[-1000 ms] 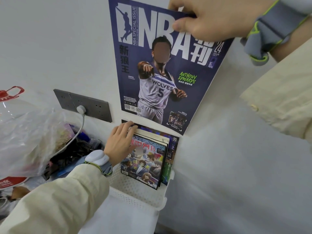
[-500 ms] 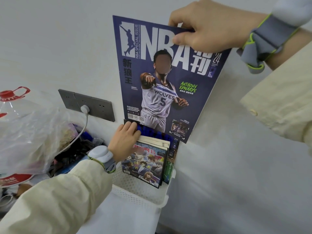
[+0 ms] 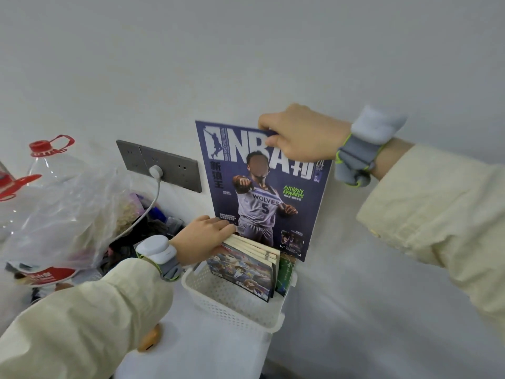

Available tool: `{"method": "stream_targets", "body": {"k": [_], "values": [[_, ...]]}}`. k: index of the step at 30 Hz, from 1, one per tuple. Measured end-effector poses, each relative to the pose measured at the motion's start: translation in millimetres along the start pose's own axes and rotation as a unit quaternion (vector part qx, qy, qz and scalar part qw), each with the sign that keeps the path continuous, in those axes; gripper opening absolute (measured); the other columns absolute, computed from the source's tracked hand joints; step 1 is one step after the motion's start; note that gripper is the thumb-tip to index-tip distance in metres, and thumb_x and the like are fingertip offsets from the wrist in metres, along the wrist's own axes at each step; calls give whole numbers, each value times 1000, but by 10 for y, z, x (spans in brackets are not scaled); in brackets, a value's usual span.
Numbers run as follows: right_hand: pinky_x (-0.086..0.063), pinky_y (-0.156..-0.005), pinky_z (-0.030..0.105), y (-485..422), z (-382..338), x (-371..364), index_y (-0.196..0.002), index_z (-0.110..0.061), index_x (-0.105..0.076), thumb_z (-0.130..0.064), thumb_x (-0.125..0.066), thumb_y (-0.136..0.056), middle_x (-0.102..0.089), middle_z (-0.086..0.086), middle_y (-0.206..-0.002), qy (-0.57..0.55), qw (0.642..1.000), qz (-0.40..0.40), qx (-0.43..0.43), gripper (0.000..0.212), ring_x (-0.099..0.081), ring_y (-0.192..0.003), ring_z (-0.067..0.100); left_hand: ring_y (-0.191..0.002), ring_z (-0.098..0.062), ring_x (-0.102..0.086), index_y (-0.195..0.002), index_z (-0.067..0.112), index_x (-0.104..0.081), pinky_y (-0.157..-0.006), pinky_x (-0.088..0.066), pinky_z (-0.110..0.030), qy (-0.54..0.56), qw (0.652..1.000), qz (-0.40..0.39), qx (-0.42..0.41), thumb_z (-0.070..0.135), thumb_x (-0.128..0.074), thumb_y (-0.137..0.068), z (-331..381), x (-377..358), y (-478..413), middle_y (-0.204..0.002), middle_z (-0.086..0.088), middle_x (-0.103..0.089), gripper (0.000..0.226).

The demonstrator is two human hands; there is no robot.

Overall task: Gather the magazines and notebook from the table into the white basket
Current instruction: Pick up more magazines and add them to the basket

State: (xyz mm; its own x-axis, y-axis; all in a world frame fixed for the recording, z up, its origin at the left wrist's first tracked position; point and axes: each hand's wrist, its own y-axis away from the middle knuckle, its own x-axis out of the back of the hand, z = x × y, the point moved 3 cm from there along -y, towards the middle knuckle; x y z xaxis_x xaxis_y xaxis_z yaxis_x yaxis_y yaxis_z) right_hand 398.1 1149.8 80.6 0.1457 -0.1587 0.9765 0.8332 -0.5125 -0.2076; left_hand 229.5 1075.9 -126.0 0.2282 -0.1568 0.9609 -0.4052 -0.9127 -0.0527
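2 hands are on the reading matter at a white perforated plastic basket (image 3: 232,305) that stands against a pale wall. The right hand (image 3: 303,132) pinches the top edge of a dark blue NBA magazine (image 3: 262,192), thumb on the cover and fingers curled behind it. It holds the magazine upright with the cover facing the camera. The magazine's lower edge is partly hidden behind the stack in the basket. Its lower right corner shows just past the basket's far right end. I cannot tell whether that edge is inside the basket's far wall.

The left hand (image 3: 203,236) lies over the top of the stack, fingers fairly straight and pressing on the page edges, thumb out of sight. At the front of the stack stands a thick cartoon-cover magazine (image 3: 240,272). 1 thin green booklet (image 3: 285,272) stands just behind it at the right. Both wrists wear a grey band with a white pod.

To the left of the basket, a dark grey wall socket panel (image 3: 175,170) holds a white plug (image 3: 156,171). Further left are a crumpled clear plastic bag (image 3: 62,214) and a clear plastic bottle with a red cap (image 3: 49,160). A small orange object (image 3: 150,337) shows below the left sleeve.
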Motion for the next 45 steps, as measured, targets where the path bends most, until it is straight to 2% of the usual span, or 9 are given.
{"method": "stream_targets", "body": {"k": [4,9,19,24,27,31,36,40,45], "values": [[-37,-66,33,-44,12,-391,-109,-2,-49,-17,-44,-96,-55,21,-88,2,1000,-13,-4,20,-52,-79,35,-93,-25,-61,-110,14,-54,-78,-47,-35,3,1000,7,-9,40,-55,-90,-16,-14,25,-107,-5,-62,34],[-32,-59,31,24,-50,-917,-106,-2,-47,-7,-44,-93,-33,0,-62,-31,999,-13,-23,14,-41,-65,26,-83,-24,-62,-103,16,-55,-71,-49,-34,8,1000,7,-9,39,-61,-86,-42,-29,28,-95,-3,-63,29],[-29,-55,30,60,71,-1149,-101,-2,-48,-9,-45,-94,-32,-4,-57,-74,997,-6,-12,10,-35,-53,21,-98,-23,-57,-113,17,-50,-87,-45,-35,37,999,34,10,45,-52,-90,-101,-79,-87,-110,-2,-59,36],[-28,-52,33,140,-131,-1507,-104,-3,-44,-2,-42,-89,-54,19,-78,-62,996,-64,6,15,-39,-59,27,-85,-26,-63,-104,11,-59,-76,-49,-35,26,997,73,11,42,-68,-80,-71,-27,-117,-97,-6,-64,40],[-24,-46,31,143,-181,-1734,-109,-3,-41,1,-41,-87,-53,14,-74,-46,994,-94,4,22,-40,-58,27,-88,-24,-62,-107,13,-59,-76,-48,-34,31,995,88,32,46,-71,-76,-80,-44,-111,-101,-4,-64,47],[-42,-55,36,116,-28,-1835,-111,-4,-39,2,-41,-88,-64,18,-96,-65,991,-111,-25,24,-60,-75,35,-91,-25,-61,-106,13,-59,-79,-47,-37,18,985,136,102,61,-68,-69,-105,-100,-64,-102,-4,-62,61],[-28,-42,28,136,0,-1868,-115,-5,-41,-1,-43,-92,-56,9,-74,-17,998,-56,-22,23,-43,-50,24,-113,-33,-50,-128,3,-45,-90,-45,-46,134,919,206,309,57,-76,-61,-199,-205,-16,-125,-15,-51,91],[-51,-77,39,130,22,-1745,-119,-4,-56,3,-46,-91,-63,13,-108,-58,997,46,13,31,-62,-90,31,-125,-28,-43,-141,2,-28,-103,-38,-39,346,830,206,385,36,-79,-70,-242,-382,-68,-133,-15,-44,94],[-33,-107,33,186,-100,-1755,-126,1,-54,-1,-49,-91,-47,17,-139,-46,995,37,86,35,-41,-125,30,-102,-13,-57,-124,15,-46,-84,-48,-27,530,738,185,374,27,-80,-71,-226,-486,-157,-113,2,-60,64]]}}
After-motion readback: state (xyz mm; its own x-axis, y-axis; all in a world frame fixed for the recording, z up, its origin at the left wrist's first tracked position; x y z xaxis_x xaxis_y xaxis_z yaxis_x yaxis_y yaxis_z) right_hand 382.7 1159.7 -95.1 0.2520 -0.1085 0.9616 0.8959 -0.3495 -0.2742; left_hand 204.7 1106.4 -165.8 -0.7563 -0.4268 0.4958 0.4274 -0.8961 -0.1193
